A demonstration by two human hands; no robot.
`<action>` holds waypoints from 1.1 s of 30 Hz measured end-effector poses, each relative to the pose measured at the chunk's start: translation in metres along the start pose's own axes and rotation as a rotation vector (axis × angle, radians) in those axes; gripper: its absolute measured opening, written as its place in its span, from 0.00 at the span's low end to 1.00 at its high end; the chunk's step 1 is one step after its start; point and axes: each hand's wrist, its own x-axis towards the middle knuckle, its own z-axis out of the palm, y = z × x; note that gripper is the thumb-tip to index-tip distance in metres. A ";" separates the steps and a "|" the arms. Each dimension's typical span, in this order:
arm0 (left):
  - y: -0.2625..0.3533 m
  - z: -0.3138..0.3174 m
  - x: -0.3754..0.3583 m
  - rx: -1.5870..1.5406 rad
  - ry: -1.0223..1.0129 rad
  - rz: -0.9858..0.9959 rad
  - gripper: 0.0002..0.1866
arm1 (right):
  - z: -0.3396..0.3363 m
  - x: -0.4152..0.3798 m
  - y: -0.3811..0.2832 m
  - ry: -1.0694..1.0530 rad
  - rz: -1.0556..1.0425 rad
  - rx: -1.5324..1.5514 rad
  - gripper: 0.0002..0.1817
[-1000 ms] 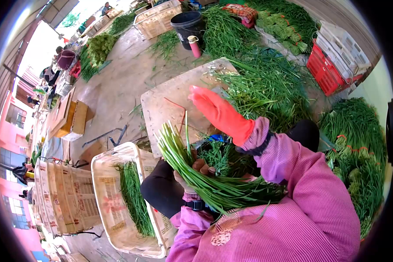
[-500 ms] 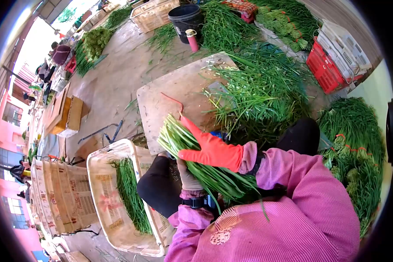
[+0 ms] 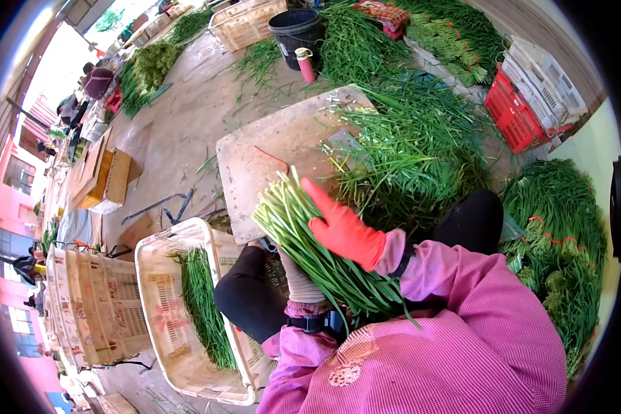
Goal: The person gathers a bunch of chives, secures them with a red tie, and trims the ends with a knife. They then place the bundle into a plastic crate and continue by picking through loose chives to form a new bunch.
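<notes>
A bundle of green leafy stalks (image 3: 324, 248) lies slantwise across my lap, pale ends toward the board. My left hand (image 3: 298, 276), in a greyish glove, is closed round it from below, its fingers mostly hidden. My right hand (image 3: 345, 231), in a red glove, rests along the right side of the bundle with fingers stretched out and thumb apart. A thin red strip (image 3: 272, 159) lies on the wooden board (image 3: 255, 152) just beyond the pale ends. Loose stalks (image 3: 414, 138) are heaped at the board's right side.
A pale crate (image 3: 176, 345) holding green stalks (image 3: 207, 310) stands at the left, beside stacked crates (image 3: 96, 303). Ahead are a black bucket (image 3: 293, 31) and a pink bottle (image 3: 305, 65). Tied bundles (image 3: 559, 241) and a red crate (image 3: 514, 107) are at the right.
My right hand has shifted right, its thumb drawn back from over the stalks. The bundle's pale ends are tilted slightly farther up and right, and more of them shows.
</notes>
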 end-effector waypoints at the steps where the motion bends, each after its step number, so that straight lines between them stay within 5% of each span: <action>1: -0.001 0.000 -0.003 0.054 -0.064 -0.021 0.40 | 0.005 -0.006 -0.006 0.017 0.019 -0.265 0.40; 2: -0.003 0.008 -0.006 0.247 0.186 -0.007 0.46 | 0.017 -0.012 0.000 0.119 -0.138 -0.320 0.39; 5: 0.002 0.004 -0.019 0.372 0.094 -0.020 0.46 | 0.039 -0.002 0.016 0.203 -0.489 -0.466 0.39; 11: 0.010 -0.013 -0.019 0.235 0.173 0.110 0.42 | 0.058 -0.003 0.008 0.054 -0.449 -0.737 0.35; 13: 0.018 -0.018 -0.018 0.172 0.197 0.173 0.40 | 0.057 -0.006 0.003 -0.035 -0.417 -0.364 0.38; 17: 0.075 -0.042 -0.019 0.225 0.164 0.306 0.35 | 0.042 -0.034 0.014 -0.225 -0.432 -0.231 0.41; 18: 0.086 -0.027 -0.017 0.080 0.082 0.355 0.33 | 0.032 -0.038 0.012 -0.393 -0.327 -0.199 0.43; 20: 0.117 -0.027 -0.018 -0.022 -0.054 0.394 0.30 | -0.002 -0.036 0.002 -0.859 0.270 -0.246 0.43; 22: 0.164 -0.071 -0.028 0.111 -0.051 0.489 0.25 | -0.014 -0.016 0.046 -0.939 0.311 -0.489 0.38; 24: 0.169 -0.021 -0.026 -0.078 -0.225 0.483 0.24 | -0.022 0.015 0.106 -0.695 0.063 -0.510 0.28; 26: 0.188 -0.027 -0.027 -0.095 -0.238 0.529 0.25 | -0.013 0.047 0.127 -0.053 -0.214 -0.613 0.28; 29: 0.221 -0.039 -0.028 -0.029 -0.275 0.536 0.28 | 0.009 0.096 0.146 0.077 -0.345 -0.916 0.25; 31: 0.246 -0.058 -0.031 0.056 -0.243 0.582 0.35 | 0.037 0.087 0.173 -0.692 -0.482 -1.120 0.27; 32: 0.258 -0.063 -0.035 0.147 -0.151 0.647 0.43 | 0.036 0.060 0.173 -0.829 -0.102 -0.665 0.24; 33: 0.277 -0.069 -0.036 0.077 -0.255 0.499 0.41 | 0.025 0.037 0.161 -0.916 0.271 -0.194 0.21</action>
